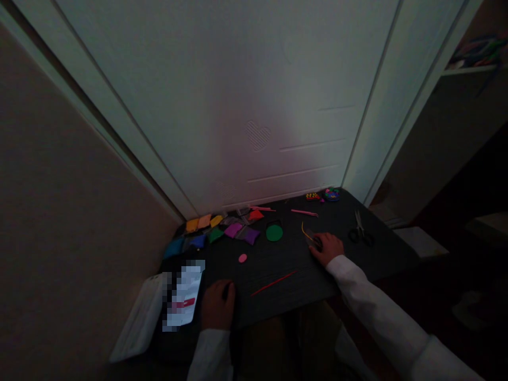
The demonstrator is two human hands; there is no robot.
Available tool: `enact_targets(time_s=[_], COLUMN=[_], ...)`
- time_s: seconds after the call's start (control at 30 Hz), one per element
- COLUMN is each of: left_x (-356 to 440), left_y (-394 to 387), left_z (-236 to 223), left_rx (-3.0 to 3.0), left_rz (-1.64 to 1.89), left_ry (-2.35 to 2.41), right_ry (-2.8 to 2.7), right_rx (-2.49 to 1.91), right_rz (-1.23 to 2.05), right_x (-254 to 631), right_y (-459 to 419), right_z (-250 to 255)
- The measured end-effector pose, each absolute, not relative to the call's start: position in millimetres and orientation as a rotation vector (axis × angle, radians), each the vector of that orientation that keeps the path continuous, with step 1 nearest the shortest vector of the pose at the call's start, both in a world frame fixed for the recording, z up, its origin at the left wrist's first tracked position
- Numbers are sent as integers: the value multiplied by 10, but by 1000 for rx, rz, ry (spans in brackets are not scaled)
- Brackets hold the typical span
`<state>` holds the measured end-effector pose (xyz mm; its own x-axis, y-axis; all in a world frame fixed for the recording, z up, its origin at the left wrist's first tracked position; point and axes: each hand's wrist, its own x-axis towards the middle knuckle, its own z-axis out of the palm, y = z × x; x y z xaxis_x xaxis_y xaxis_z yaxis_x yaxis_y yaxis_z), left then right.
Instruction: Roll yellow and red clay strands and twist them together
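1. On the dark table point(286, 259), seen from the head camera, a green circle point(274, 233) lies near the middle, and I use it to say where things are.
2. Just right of the green circle is a thin, bent yellow string point(304, 229). Its near end comes down to the fingertips of the right hand point(328, 250).
3. The right hand is palm down and half curled, with its fingers bent toward the table. A dark bit and something see-through show at its fingertips. It is too dim to tell if it pinches the yellow string or only touches beside it.
4. Nearer the person than the green circle, a long red string point(273, 283) lies between the two hands, touching neither.
5. The left hand point(218, 304) is on the near side of the green circle, off to the left. It rests loosely curled at the table, thumb close to the fingers. I cannot tell if anything is inside it.
6. A small pink circle point(242, 258) sits near the green circle, to its left and a bit closer to the person.
7. Well right of the green circle, past the right hand, lie scissors point(359, 230) with their blades a little apart.
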<state>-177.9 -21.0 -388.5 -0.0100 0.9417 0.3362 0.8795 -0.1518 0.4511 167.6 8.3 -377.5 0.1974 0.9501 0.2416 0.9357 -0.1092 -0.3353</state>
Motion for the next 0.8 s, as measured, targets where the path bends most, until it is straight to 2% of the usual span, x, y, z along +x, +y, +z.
enact_targets(time_s=[0.5,0.8], left_x=[-1783,-1788], left_y=[-215,-211], left_z=[-3884,-3888], left_rx=[2141,2133], left_rz=[876,891], left_ry=[1953,1940], right_ry=[-1797,-1631], right_rx=[-2007,-1864], right_rz=[88,243], right_x=[1683,1830], right_y=[89,184], right_z=[-3792,-3793])
